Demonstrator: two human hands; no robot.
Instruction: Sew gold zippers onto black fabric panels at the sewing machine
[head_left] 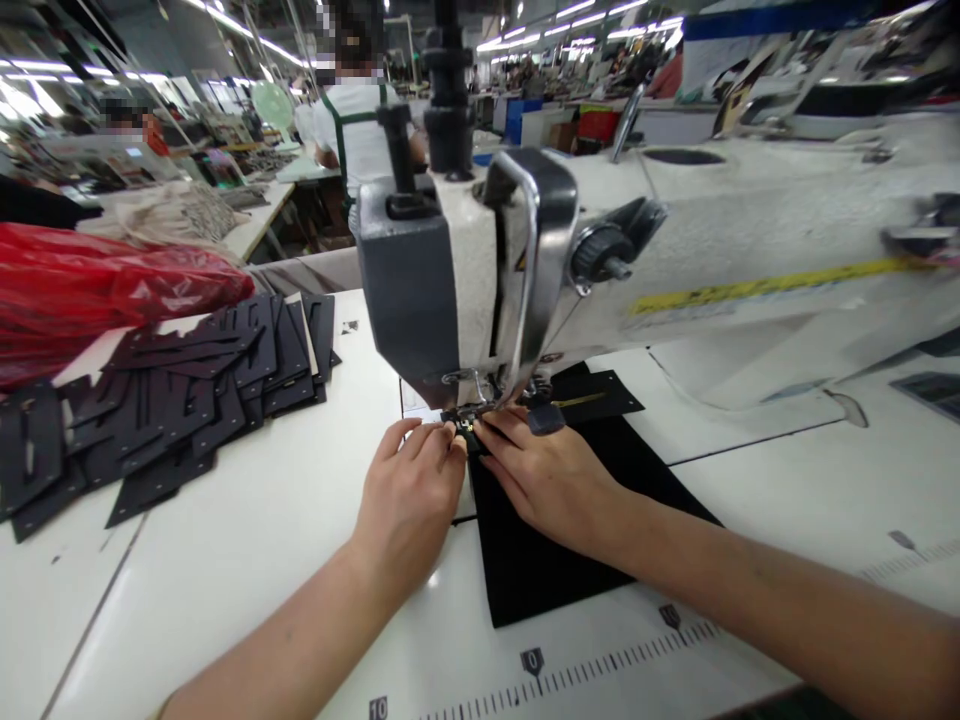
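Under the head of a white and grey sewing machine (409, 290) lies black fabric (525, 560), which spreads toward the table's front edge. My left hand (416, 485) is just left of the needle area, its fingers bent and pressed together at the fabric's edge by the presser foot. My right hand (551, 475) lies over the fabric on the other side, fingertips at the presser foot and pressing the cloth. A smaller dark piece with a zipper-like yellow strip (581, 400) is behind that hand. The fingertips are partly hidden by the machine.
Many black cut pieces (217, 375) are piled on the white table (277, 560) at the left, beside a red plastic bag (112, 290). A ruler scale runs along the front. Beyond the machine, a person (367, 130) stands among other workstations.
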